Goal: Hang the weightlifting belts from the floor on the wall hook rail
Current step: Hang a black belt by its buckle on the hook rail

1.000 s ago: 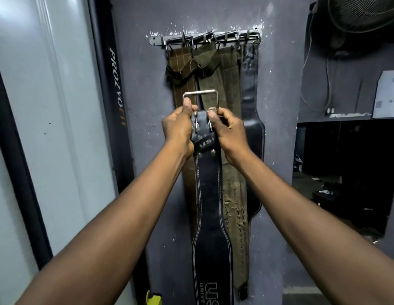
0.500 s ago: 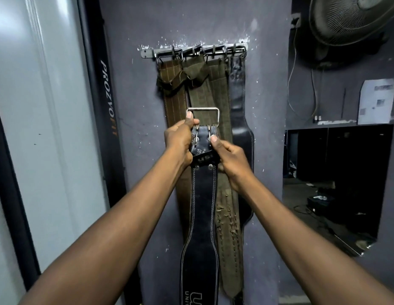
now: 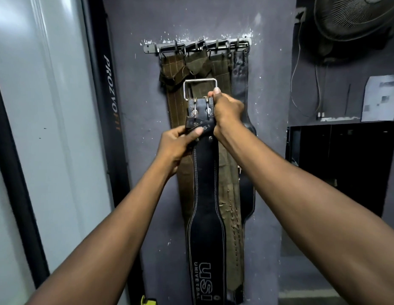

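Observation:
I hold a black leather weightlifting belt (image 3: 206,179) upright in front of the wall, its silver buckle (image 3: 200,88) at the top, well below the metal hook rail (image 3: 196,46). My right hand (image 3: 226,108) grips the belt's upper end beside the buckle. My left hand (image 3: 180,144) pinches the black loop just under the buckle. Olive canvas belts (image 3: 180,111) and a dark leather belt (image 3: 242,84) hang from the rail's hooks behind it.
A tall black upright with white lettering (image 3: 110,95) stands left of the grey wall, next to a pale panel (image 3: 48,128). A wall fan (image 3: 354,16) with cables is at the upper right, above a dark opening (image 3: 341,164).
My left hand slid down from the buckle to the loop below it. My right hand stays by the buckle. The view has shifted slightly.

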